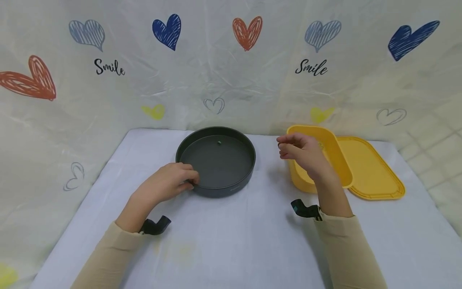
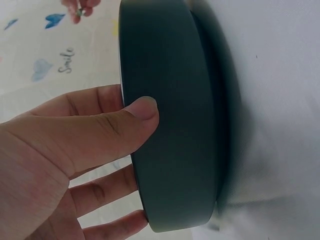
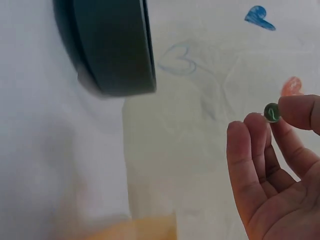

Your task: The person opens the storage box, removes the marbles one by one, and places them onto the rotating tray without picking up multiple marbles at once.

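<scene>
A dark round pan [image 1: 216, 164] stands on the white cloth. My left hand [image 1: 167, 180] holds its near-left rim, the thumb [image 2: 142, 112] against the outer wall and fingers over the edge. A small green marble [image 1: 219, 143] lies inside the pan toward its far side. My right hand [image 1: 304, 154] is raised over the left side of a yellow container [image 1: 339, 160]. Between its thumb and a finger it pinches a green glass marble [image 3: 271, 113], seen clearly in the right wrist view. The hand partly hides the container's inside, where small light-coloured things show faintly.
A yellow lid [image 1: 375, 170] lies flat to the right of the container, partly beneath its edge. Behind the table rises a pale sheet [image 1: 223, 72] printed with hearts and "Smile". White cloth [image 1: 245, 237] covers the table in front of the pan.
</scene>
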{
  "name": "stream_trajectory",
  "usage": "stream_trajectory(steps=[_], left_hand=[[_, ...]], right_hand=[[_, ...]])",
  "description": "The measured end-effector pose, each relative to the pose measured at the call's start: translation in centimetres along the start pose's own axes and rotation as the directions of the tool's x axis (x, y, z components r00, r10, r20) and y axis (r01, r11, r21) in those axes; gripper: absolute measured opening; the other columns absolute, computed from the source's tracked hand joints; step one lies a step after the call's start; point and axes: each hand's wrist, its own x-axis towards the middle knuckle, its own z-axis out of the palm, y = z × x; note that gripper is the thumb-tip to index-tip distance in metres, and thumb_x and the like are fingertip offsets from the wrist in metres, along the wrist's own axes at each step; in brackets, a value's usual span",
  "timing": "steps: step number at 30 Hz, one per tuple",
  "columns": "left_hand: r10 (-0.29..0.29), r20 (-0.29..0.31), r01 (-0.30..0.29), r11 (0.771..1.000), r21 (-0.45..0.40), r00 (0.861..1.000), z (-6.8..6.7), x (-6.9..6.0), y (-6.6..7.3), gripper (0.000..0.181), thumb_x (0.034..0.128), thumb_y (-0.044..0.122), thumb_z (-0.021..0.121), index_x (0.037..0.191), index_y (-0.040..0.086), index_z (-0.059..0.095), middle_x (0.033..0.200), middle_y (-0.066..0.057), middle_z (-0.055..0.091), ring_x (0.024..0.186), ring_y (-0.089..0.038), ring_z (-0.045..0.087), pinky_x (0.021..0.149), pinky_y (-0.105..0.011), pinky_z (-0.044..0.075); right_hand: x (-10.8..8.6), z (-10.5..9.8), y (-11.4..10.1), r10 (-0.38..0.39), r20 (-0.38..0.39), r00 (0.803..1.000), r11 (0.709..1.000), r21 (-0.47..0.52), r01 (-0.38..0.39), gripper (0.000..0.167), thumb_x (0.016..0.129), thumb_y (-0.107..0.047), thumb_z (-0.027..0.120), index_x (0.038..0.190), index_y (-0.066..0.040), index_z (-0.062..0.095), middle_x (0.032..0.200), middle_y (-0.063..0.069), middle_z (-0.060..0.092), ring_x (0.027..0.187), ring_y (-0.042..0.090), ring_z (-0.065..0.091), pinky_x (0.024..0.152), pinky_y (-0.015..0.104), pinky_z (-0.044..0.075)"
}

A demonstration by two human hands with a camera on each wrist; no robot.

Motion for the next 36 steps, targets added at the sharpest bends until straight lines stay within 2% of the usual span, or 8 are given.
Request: stream_trajectory(steps=[7, 11, 16, 20, 23, 29, 32, 36], left_hand=[[0.005, 0.007, -0.005, 1.0, -0.004, 1.0, 0.0, 0.1, 0.0, 0.022, 0.0799, 0.008, 0.083, 0.088, 0.023, 0.07, 0.088, 0.011, 0.064, 0.082, -0.012, 0.064, 0.076, -0.031, 0.053], [0.008, 0.001, -0.008, 1.0, -0.003, 1.0, 0.1, 0.1, 0.0, 0.022, 0.0798, 0.008, 0.083, 0.088, 0.023, 0.07, 0.088, 0.011, 0.064, 0.082, -0.013, 0.064, 0.076, -0.031, 0.053], [-0.004, 0.002, 0.004, 1.0, 0.0, 1.0, 0.1, 0.1, 0.0, 0.022, 0.0794, 0.009, 0.084, 0.088, 0.024, 0.071, 0.089, 0.011, 0.065, 0.082, -0.012, 0.064, 0.076, -0.031, 0.053], [-0.012, 0.009, 0.012, 1.0, 0.0, 1.0, 0.0, 0.1, 0.1, 0.021, 0.0797, 0.009, 0.083, 0.089, 0.023, 0.071, 0.089, 0.011, 0.065, 0.083, -0.012, 0.064, 0.077, -0.031, 0.053], [-0.011, 0.011, 0.011, 1.0, 0.0, 1.0, -0.1, 0.0, 0.2, 0.021, 0.0798, 0.008, 0.083, 0.089, 0.023, 0.071, 0.089, 0.011, 0.065, 0.083, -0.012, 0.064, 0.077, -0.032, 0.053], [-0.01, 0.01, 0.01, 1.0, 0.009, 1.0, -0.1, -0.1, 0.2, 0.022, 0.0794, 0.008, 0.083, 0.09, 0.023, 0.071, 0.09, 0.011, 0.065, 0.083, -0.011, 0.064, 0.077, -0.031, 0.054], [-0.009, 0.006, 0.009, 1.0, 0.011, 1.0, 0.0, 0.0, 0.1, 0.022, 0.0793, 0.008, 0.084, 0.089, 0.024, 0.071, 0.089, 0.012, 0.065, 0.083, -0.01, 0.064, 0.077, -0.031, 0.053], [-0.006, 0.002, 0.006, 1.0, 0.007, 1.0, 0.1, 0.1, 0.0, 0.022, 0.0796, 0.008, 0.083, 0.089, 0.024, 0.07, 0.089, 0.012, 0.064, 0.082, -0.01, 0.063, 0.076, -0.031, 0.053]], right_hand=[[1.0, 2.3, -1.4, 0.001, 0.109, 0.994, 0.995, 0.103, -0.013, 0.024, 0.097, -0.018, 0.065, 0.117, -0.004, 0.064, 0.111, 0.011, 0.063, 0.089, 0.028, 0.066, 0.083, 0.029, 0.059], [1.9, 3.8, -2.4, -0.032, 0.146, 0.989, 0.99, 0.138, 0.011, 0.025, 0.096, -0.017, 0.066, 0.117, -0.004, 0.064, 0.111, 0.012, 0.063, 0.089, 0.028, 0.066, 0.084, 0.03, 0.058], [2.9, 5.9, -3.5, -0.093, 0.151, 0.984, 0.972, 0.229, 0.056, 0.022, 0.095, -0.015, 0.066, 0.114, -0.003, 0.065, 0.106, 0.012, 0.064, 0.087, 0.027, 0.067, 0.084, 0.032, 0.059], [3.2, 7.2, -4.0, -0.109, 0.146, 0.983, 0.953, 0.295, 0.062, 0.021, 0.095, -0.012, 0.065, 0.114, -0.002, 0.065, 0.104, 0.009, 0.064, 0.087, 0.028, 0.067, 0.084, 0.033, 0.059], [3.3, 7.8, -3.8, -0.089, 0.161, 0.983, 0.959, 0.281, 0.041, 0.023, 0.095, -0.011, 0.065, 0.116, -0.001, 0.064, 0.103, 0.009, 0.064, 0.088, 0.027, 0.067, 0.085, 0.032, 0.058], [3.6, 8.5, -2.6, -0.032, 0.204, 0.979, 0.983, 0.186, -0.007, 0.024, 0.096, -0.013, 0.065, 0.117, -0.001, 0.064, 0.104, 0.009, 0.064, 0.089, 0.024, 0.066, 0.084, 0.031, 0.058], [3.8, 9.0, -2.1, -0.029, 0.223, 0.974, 0.989, 0.146, -0.004, 0.023, 0.097, -0.01, 0.063, 0.117, 0.0, 0.065, 0.104, 0.012, 0.064, 0.088, 0.025, 0.064, 0.084, 0.032, 0.057], [3.9, 10.0, -1.5, -0.023, 0.259, 0.966, 0.999, 0.041, 0.013, 0.022, 0.097, -0.011, 0.061, 0.117, -0.001, 0.066, 0.104, 0.011, 0.066, 0.087, 0.026, 0.062, 0.082, 0.032, 0.057]])
